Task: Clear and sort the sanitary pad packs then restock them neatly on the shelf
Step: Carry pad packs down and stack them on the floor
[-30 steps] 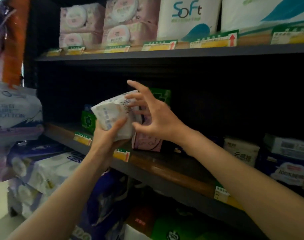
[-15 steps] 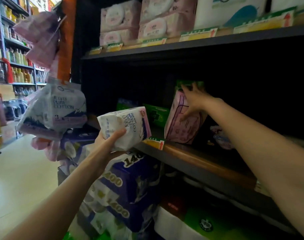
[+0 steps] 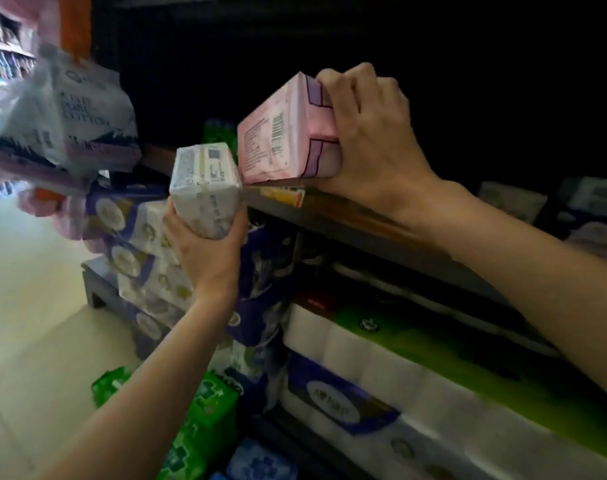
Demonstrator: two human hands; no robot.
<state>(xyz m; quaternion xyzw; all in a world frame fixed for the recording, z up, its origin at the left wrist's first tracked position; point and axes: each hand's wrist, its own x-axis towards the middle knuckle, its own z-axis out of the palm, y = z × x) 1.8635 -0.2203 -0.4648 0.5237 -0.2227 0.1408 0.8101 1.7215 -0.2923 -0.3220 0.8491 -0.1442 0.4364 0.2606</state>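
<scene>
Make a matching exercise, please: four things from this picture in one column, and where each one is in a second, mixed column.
Things:
1. pink pack
2. white pack
3. green packs
4. hanging pure-cotton pack

Places:
A. low down, near the floor
B. gripped from below by the left hand
C. upper left, off the shelf
D. at the shelf edge, gripped by the right hand

Pairs: 1-D, 2-B, 3-A, 4-C
</scene>
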